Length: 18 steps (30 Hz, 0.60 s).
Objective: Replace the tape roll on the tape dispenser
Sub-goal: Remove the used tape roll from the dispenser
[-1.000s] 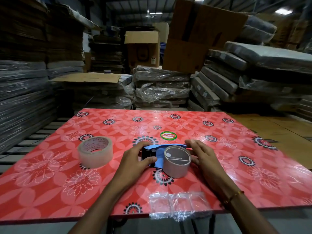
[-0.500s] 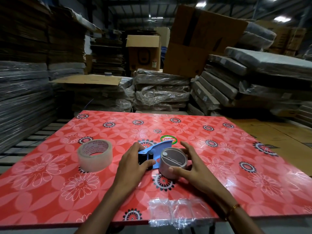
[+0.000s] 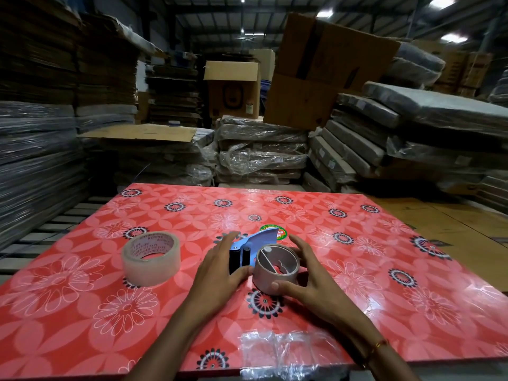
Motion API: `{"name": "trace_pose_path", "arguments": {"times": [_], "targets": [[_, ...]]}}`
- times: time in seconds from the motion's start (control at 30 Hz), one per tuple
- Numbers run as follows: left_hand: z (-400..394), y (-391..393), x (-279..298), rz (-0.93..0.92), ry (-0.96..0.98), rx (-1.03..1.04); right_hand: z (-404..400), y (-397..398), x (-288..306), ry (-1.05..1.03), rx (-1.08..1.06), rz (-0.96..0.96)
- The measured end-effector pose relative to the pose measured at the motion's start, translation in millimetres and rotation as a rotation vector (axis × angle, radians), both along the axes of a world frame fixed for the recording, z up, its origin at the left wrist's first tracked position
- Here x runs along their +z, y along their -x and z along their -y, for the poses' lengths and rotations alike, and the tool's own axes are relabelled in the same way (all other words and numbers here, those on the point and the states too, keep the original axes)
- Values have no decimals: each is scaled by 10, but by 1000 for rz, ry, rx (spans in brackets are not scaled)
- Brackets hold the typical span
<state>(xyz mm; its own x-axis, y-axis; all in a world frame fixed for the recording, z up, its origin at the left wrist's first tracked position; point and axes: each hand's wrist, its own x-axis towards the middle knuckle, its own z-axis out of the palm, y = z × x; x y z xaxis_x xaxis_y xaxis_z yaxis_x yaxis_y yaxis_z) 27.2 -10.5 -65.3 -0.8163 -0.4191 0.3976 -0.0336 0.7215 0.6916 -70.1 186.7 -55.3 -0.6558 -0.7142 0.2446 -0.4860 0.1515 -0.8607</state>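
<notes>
A blue tape dispenser (image 3: 258, 242) with black rollers lies on the red flowered table (image 3: 357, 284), its blue plate tilted upward. My left hand (image 3: 222, 268) grips its black roller end. An almost bare cardboard tape core (image 3: 276, 268) sits on the dispenser's hub. My right hand (image 3: 305, 279) wraps around that core, thumb on its near wall, fingers on its far side. A full roll of clear tape (image 3: 151, 257) with red print inside lies flat to the left, apart from both hands.
A crumpled clear plastic wrap (image 3: 275, 353) sticks to the table's near edge. A round green sticker (image 3: 279, 232) shows behind the dispenser. Plastic-wrapped bundles (image 3: 261, 155) and cardboard boxes (image 3: 324, 75) are stacked beyond the far edge; slatted pallets lie at the left.
The dispenser's blue plate has tilted up from flat. My right hand has moved from beside the core to clasping it, thumb now on its near side.
</notes>
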Motion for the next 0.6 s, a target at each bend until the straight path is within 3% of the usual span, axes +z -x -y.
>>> {"name": "trace_pose_path", "arguments": {"times": [0.3, 0.6], "targets": [[-20, -37, -38, -85, 32, 10, 10, 12, -11, 6, -30, 12], [-47, 3, -78, -50, 124, 32, 32, 35, 142, 171, -123, 61]]}}
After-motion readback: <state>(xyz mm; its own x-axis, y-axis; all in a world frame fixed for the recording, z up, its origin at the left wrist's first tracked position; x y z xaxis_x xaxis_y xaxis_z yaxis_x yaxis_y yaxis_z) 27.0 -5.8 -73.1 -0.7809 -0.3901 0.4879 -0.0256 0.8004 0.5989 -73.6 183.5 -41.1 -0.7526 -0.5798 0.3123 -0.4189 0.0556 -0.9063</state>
